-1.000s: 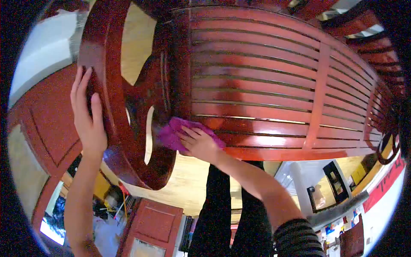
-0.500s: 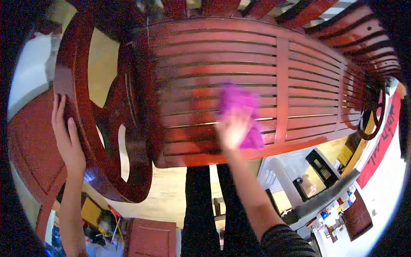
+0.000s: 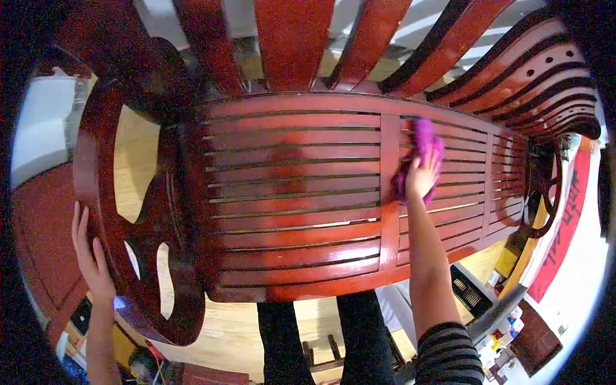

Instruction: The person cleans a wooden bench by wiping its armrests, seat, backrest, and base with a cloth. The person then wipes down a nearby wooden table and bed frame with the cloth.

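Note:
A long reddish-brown wooden bench stretches across the view, its slatted seat [image 3: 298,202] facing up. On the seat, just right of a wide crosspiece [image 3: 389,173], lies a bunched purple cloth [image 3: 426,136]. My right hand [image 3: 423,174] presses on this cloth from above, with the fingers over it and part of the cloth hidden below. At the left end, my left hand [image 3: 95,266] rests against the outer side of the curved armrest [image 3: 95,167], its fingers stretched out and holding nothing.
Backrest slats [image 3: 294,45] rise along the far side of the seat. My legs [image 3: 366,340] stand close to its front edge. A red banner with dark writing [image 3: 564,224] is at the right. Below left is a reddish-brown panel [image 3: 45,224].
My right hand has moved the purple cloth rightward along the seat, past the crosspiece. The view has shifted, showing more of the backrest. My left hand stays on the armrest.

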Demonstrator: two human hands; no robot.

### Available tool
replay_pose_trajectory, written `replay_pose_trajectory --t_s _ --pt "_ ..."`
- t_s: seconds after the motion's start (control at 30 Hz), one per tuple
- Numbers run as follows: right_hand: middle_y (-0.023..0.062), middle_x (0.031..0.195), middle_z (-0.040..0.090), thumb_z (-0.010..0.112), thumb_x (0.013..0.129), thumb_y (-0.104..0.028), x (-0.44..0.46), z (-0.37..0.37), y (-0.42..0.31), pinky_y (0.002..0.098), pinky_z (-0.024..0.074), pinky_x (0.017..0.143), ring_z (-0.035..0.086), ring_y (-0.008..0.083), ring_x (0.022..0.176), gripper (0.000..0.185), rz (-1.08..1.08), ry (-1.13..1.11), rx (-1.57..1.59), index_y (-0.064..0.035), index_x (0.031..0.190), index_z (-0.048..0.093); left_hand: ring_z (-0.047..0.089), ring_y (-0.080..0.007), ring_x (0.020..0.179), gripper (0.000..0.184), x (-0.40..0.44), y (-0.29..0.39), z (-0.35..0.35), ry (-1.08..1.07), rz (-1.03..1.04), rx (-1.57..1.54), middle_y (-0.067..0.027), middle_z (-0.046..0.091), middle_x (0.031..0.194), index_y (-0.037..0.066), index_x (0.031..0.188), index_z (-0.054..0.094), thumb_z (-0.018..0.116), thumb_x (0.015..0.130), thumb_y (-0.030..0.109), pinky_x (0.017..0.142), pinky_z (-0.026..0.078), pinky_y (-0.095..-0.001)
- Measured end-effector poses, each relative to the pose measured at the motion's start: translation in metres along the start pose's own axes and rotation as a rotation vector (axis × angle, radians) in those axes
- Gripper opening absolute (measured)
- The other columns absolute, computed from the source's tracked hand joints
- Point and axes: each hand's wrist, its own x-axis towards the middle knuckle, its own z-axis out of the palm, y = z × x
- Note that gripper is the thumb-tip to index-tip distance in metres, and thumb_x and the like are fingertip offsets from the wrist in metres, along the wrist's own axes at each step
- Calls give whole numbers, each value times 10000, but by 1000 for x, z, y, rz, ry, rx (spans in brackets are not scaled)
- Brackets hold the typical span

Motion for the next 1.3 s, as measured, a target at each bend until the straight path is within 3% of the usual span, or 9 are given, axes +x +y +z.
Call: replay_pose_trajectory --t_s 0.07,0.13,0.23,0.33,0.5,0.73,0.83,1.07,1.3 --pt "71 1478 327 373 920 -414 20 15 -24 531 267 1064 297 313 1351 528 376 -84 -274 -136 1364 437 276 -292 1366 452 3 1 -3 -8 -18 0 -138 310 1473 44 1367 408 356 977 266 1119 190 -404" --pt "66 1499 288 324 933 -409 -4 82 -51 541 156 1102 232 327 1382 538 -65 340 106 -165 1412 355 256 -290 1375 470 2 -5 0 -20 -29 15 -138 302 1477 34 1380 382 340 982 280 1124 175 -404" --pt "64 1440 374 558 806 -359 -44 -4 -183 594 159 1091 221 361 1369 551 -493 -421 75 -164 1314 470 239 -287 1384 490 -2 -8 3 -5 -19 -34 -135 296 1481 29 1394 352 318 989 301 1128 165 -401" --pt "16 1454 353 627 765 -439 -28 2 -177 578 179 1092 254 307 1364 565 -1252 -333 479 -313 1301 500 213 -286 1396 516 -2 -4 -6 -73 -7 74 -133 273 1493 30 1406 330 293 994 338 1134 131 -431" --pt "11 1402 431 614 752 -392 110 7 -28 585 162 1091 345 273 1321 528 -1061 -108 309 -315 1267 531 168 -292 1411 501 8 0 -30 -302 -6 813 -103 246 1510 88 1425 315 298 981 320 1126 85 -514" --pt "70 1458 364 499 878 -350 166 2 206 628 212 1054 274 334 1366 449 120 54 -40 -161 1284 535 225 -348 1384 521 110 242 23 -124 285 353 -131 362 1440 60 1334 425 458 824 -42 1127 124 -526" --pt "110 1466 334 492 877 -313 110 6 194 649 190 1052 253 380 1363 555 45 219 47 -99 1379 391 263 -405 1351 420 181 387 77 -105 756 443 -149 375 1420 81 1199 550 538 787 1 1099 166 -581" --pt "78 1474 321 511 849 -351 -138 -65 109 613 240 1055 292 369 1340 486 -934 -694 757 -229 1318 485 240 -245 1389 553 293 675 121 249 1379 580 17 311 1482 212 1367 419 538 841 90 1127 176 -499" --pt "73 1394 444 605 742 -220 55 -93 401 597 240 1055 340 328 1325 389 127 -56 -37 -129 1120 633 211 -149 1397 647 384 713 123 504 1512 634 96 234 1511 273 1453 270 552 874 206 1128 209 -399"
